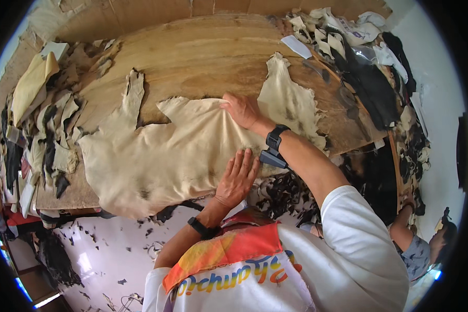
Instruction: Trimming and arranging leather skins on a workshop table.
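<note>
A pale cream animal hide [140,156] with ragged edges lies spread over a wooden board, its near edge hanging past the board's front. My right hand [243,110] grips the hide's far edge near the middle, fingers closed over it. Creases run from that grip toward me. Closer in, my left hand [236,179] rests flat on the hide's near part, fingers stretched out. Black straps circle both wrists, and a dark grey box [273,158] sits by the right one. The hide's underside cannot be seen.
The wooden board [203,47] shows beyond the hide. Hide scraps [52,130] heap at the left, with more scraps and black pieces [364,83] at the right. A dark scissors-like tool [348,99] lies on the right side. Another person's arm [403,229] appears at lower right. Dark scraps litter the floor.
</note>
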Demonstrator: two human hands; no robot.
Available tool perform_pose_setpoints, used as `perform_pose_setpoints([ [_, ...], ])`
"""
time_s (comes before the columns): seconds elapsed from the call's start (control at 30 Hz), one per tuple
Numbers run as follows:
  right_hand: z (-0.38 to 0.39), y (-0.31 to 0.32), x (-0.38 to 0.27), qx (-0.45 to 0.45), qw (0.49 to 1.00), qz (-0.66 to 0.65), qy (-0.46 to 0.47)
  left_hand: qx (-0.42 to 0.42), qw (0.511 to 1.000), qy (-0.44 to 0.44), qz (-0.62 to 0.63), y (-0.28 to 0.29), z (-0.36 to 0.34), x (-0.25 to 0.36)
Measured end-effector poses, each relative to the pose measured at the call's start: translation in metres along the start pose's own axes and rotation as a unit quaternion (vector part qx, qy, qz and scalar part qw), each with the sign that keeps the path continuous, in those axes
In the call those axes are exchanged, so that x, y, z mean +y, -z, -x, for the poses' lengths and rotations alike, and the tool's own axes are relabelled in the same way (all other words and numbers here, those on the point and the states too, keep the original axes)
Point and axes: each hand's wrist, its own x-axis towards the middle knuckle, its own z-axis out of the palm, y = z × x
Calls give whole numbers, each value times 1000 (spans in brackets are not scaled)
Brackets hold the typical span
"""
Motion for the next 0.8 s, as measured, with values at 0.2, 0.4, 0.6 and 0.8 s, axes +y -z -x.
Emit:
perform_pose_setpoints([
  [0.2, -15, -9, 7, 6, 1000, -6, -15, 14, 999, 35, 8, 4, -1, 2],
  [0.4, -38, -14, 31, 36, 995, 26, -90, 29, 999, 34, 30, 6, -2, 4],
  [0.6, -75, -2, -30, -310, 943, -10, -118, 13, 998, 20, 60, 20, 10, 5],
  [0.8, -70, -27, -67, -172, 983, 61, -29, -28, 993, 53, 97, 59, 46, -20],
])
